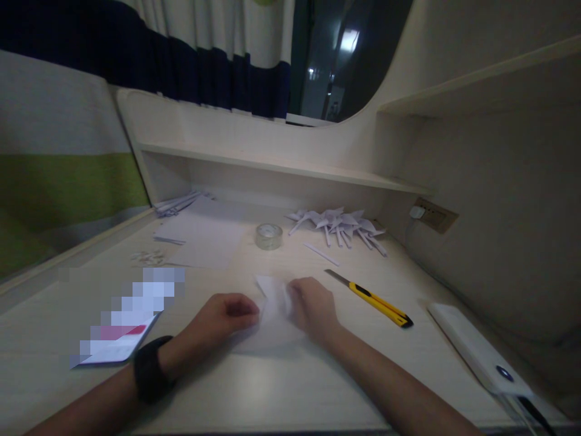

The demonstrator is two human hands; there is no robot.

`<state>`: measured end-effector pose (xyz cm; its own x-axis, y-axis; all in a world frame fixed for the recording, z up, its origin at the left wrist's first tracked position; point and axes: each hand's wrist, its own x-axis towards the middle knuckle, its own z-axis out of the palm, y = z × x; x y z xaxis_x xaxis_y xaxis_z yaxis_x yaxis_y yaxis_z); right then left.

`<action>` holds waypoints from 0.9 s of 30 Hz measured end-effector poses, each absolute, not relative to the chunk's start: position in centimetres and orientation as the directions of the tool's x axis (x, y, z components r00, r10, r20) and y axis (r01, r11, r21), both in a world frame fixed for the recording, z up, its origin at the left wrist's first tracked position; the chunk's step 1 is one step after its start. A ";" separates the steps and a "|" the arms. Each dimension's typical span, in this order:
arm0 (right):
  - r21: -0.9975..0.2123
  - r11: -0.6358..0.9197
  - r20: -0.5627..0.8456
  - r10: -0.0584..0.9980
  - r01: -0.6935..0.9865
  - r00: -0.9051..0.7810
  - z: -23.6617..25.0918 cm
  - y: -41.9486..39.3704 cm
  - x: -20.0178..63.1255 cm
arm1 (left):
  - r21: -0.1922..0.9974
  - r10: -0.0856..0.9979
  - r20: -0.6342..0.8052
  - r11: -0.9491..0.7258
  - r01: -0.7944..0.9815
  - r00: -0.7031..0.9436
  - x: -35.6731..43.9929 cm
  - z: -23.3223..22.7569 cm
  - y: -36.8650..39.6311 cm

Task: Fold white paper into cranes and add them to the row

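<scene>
At the lower left of the frame a card lies flat on the pale surface, partly blurred, with scraps of paper and a loose sheet further up toward the middle left. Just right of the card, the left hand, a dark band on its wrist, is curled nearly closed, its fingertips pinching the left edge of a small piece of white paper at the lower centre. That paper rests on the surface between both hands, partly folded and lifted at its upper edge. The right hand is likewise curled, with its fingers closed on the paper's right side. Above the hands sits a roll of clear tape, and further up to the right a heap of folded paper shapes. Right of the right hand lies a yellow utility knife with its blade out, pointing toward the upper left; a sideways sweep of that hand could catch the blade. The light is dim, so a crease could go crooked, and a hard pull from both sides might tear the thin paper. At the lower right lies a white device with a cable.
</scene>
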<state>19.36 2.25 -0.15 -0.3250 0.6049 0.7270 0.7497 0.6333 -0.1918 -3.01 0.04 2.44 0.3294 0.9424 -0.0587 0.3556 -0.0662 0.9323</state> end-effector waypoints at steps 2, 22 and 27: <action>-0.193 0.640 0.727 0.603 0.744 -0.330 -0.1 2.2 19.3 | 0.937 0.950 -0.065 -0.048 0.346 0.306 -2.6 2.7 0.2; -0.306 0.755 0.702 0.591 0.580 -0.399 1.1 1.2 19.1 | 0.991 0.956 -0.106 0.079 0.109 0.275 -0.7 2.5 1.7; -0.314 0.783 0.715 0.567 0.537 -0.408 1.0 1.2 19.0 | 0.984 0.955 -0.123 0.083 0.157 0.270 -0.6 4.2 0.9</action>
<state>19.00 1.16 0.96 -0.4085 0.5672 0.7151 0.5373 0.7828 -0.3139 -0.56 0.90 4.19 0.2705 0.9548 -0.1233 0.1565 0.0827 0.9842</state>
